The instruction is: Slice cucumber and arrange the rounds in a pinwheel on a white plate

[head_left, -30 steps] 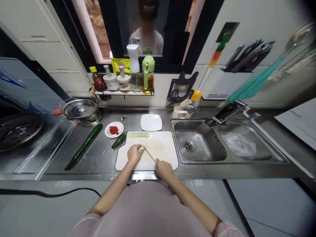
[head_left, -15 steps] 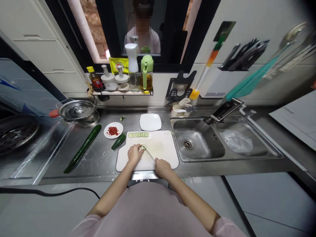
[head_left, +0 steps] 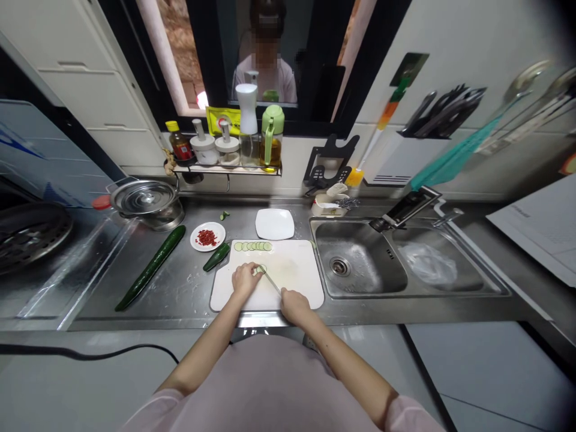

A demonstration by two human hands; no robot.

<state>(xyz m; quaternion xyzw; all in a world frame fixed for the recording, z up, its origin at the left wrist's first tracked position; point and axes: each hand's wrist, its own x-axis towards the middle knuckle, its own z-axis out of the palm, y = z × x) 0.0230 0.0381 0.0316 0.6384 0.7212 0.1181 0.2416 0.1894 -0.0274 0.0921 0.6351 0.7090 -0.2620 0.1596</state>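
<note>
Cucumber piece [head_left: 261,269], pale cut face showing, sits on the cutting board [head_left: 294,273] under the bent fingertips of the left hand [head_left: 245,279], which pinches it narrowly; the right hand [head_left: 295,306] is closed around the handle end of a knife [head_left: 272,282], whose blade reaches to the piece, though whether its edge is in the flesh is too small to tell; the cutting looks partly done, for a row of overlapping slices [head_left: 253,246] lies along the board's far edge, while a dark green cucumber chunk [head_left: 216,257] just left of the board and a long whole cucumber [head_left: 152,269] farther left remain unsliced; beyond the chunk, a small round plate [head_left: 195,240] holds chopped red bits [head_left: 207,238]; a square white plate [head_left: 275,224] stands behind the board; at the back left, a metal pot [head_left: 167,221] wears its lid [head_left: 147,197], so its contents are hidden; on the wall rack, a green-topped bottle [head_left: 272,144] contains yellow liquid; to the right, the far basin of the sink [head_left: 359,296] holds a crumpled clear plastic bag [head_left: 427,264].
</note>
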